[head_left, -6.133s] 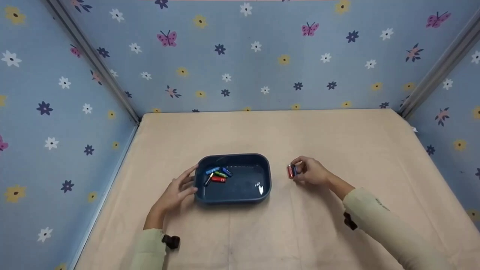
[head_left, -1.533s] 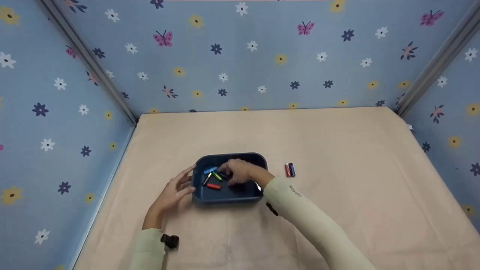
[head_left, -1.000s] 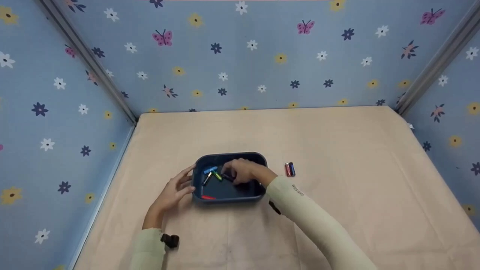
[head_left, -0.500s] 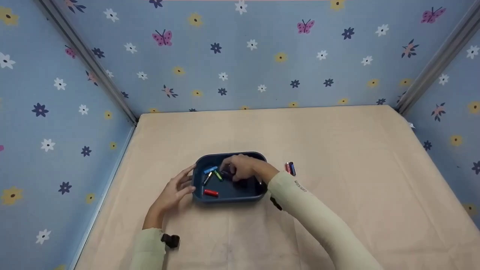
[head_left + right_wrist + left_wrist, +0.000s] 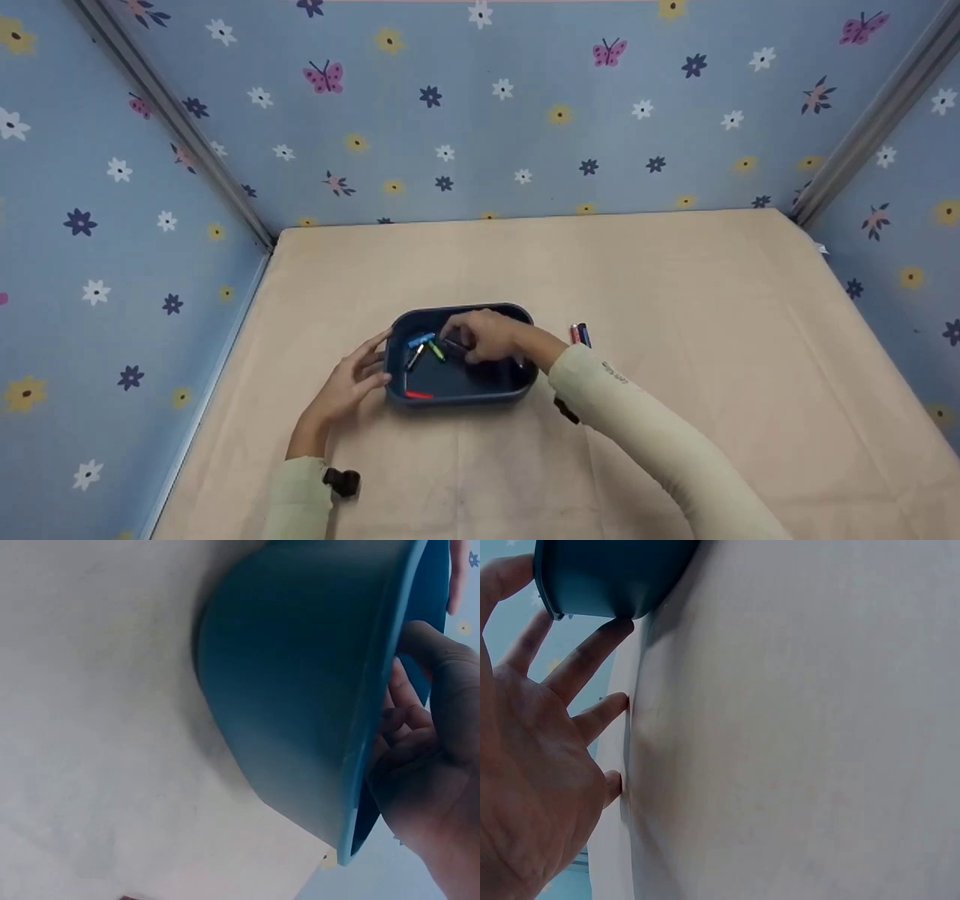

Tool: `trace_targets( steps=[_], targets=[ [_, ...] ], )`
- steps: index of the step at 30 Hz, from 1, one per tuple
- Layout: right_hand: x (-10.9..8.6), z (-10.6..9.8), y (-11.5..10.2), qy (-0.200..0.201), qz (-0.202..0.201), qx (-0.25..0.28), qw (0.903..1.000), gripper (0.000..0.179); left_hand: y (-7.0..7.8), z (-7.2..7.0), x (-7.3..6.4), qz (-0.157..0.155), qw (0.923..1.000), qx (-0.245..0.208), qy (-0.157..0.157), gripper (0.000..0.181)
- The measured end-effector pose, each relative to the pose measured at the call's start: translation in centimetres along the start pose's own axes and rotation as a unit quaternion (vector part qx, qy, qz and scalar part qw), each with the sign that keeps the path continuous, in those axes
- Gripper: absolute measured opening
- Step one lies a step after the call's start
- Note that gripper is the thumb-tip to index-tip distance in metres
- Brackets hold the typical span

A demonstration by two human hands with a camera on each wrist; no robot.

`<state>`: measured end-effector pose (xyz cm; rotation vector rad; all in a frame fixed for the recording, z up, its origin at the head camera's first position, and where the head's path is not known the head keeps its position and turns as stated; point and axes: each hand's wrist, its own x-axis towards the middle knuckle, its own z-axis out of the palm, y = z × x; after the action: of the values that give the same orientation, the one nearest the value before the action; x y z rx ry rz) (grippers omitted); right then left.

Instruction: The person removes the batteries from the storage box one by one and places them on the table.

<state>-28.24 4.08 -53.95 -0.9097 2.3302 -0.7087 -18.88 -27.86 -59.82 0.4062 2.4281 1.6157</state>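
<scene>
My left hand rests its spread fingertips against the left side of a dark blue plastic basin. In the left wrist view, the fingers of that hand touch the basin's wall and rim. My right hand reaches inside the basin, fingers curled, apparently pinching a dark battery that is partly hidden. A light blue battery, a green one and a black one lie at the basin's left. Against its front wall is a red battery.
Right of the basin, a red battery and a dark blue battery lie side by side on the beige cloth, partly covered by the right sleeve. Flowered blue panels enclose the table at the back and sides.
The right hand set a red battery beside the blue one on the cloth, then moved into the basin. The red battery inside rolled forward, back, and forward again. The left hand stays put.
</scene>
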Motion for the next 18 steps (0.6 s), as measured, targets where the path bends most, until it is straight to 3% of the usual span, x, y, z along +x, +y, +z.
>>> trace_targets(
  steps=[6, 12, 18],
  targets=[
    [-1.8, 0.2, -0.4, 0.054, -0.018, 0.041, 0.9976, 0.054, 0.0, 0.0, 0.0, -0.006, 1.0, 0.003, 0.002, 0.075],
    [-2.4, 1.4, 0.8, 0.145, -0.046, 0.074, 0.9856, 0.051, 0.3, 0.0, -0.1, -0.027, 0.9996, 0.0, 0.001, 0.076],
    [-4.1, 0.8, 0.4, 0.184, -0.012, 0.13, 0.9743, 0.054, 0.3, 0.0, -0.1, -0.028, 0.9995, 0.009, 0.005, 0.076]
  ],
)
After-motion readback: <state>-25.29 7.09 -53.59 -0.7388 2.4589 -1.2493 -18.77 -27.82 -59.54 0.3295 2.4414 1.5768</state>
